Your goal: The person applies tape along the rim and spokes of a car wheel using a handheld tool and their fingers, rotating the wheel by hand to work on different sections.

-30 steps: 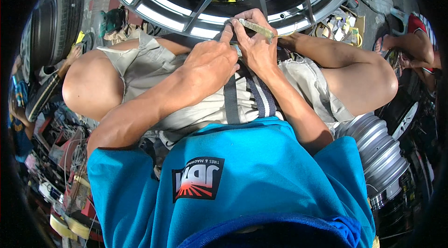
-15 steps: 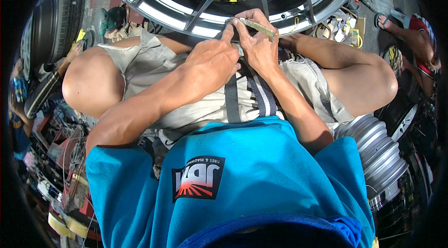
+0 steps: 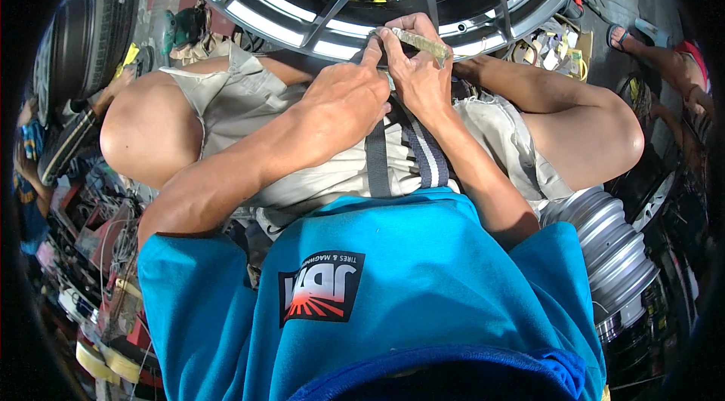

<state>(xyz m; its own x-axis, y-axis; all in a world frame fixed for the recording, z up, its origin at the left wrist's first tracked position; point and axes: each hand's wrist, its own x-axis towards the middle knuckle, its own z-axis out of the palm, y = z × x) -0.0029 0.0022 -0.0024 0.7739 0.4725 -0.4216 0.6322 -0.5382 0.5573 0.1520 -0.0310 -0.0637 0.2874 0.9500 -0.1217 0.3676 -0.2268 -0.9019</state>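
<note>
A silver multi-spoke wheel rim (image 3: 343,4) stands ahead of me, its near edge just beyond my crossed legs. My left hand (image 3: 343,99) is beside that edge, index finger stretched to the rim's lip and the other fingers curled; what they hold, if anything, is hidden. Close against it, my right hand (image 3: 421,80) pinches a worn, yellowish flat strip (image 3: 423,44) between thumb and fingers. The strip slants along the lip; its exact kind is unclear. Both hands meet over my lap, and their contact with the rim is partly hidden.
A tire (image 3: 106,31) is upright at the far left. Stacked silver rims (image 3: 600,242) lie by my right side. Red boxes, wires and yellow sponge-like blocks (image 3: 94,363) clutter the left. Scraps of paper and tape rolls (image 3: 555,46) sit right of the wheel. Other people's legs (image 3: 653,53) are at both sides.
The wheel rim has shifted very slightly to the right in the picture. My hands keep nearly the same place and grip. The person at far right has moved their leg slightly.
</note>
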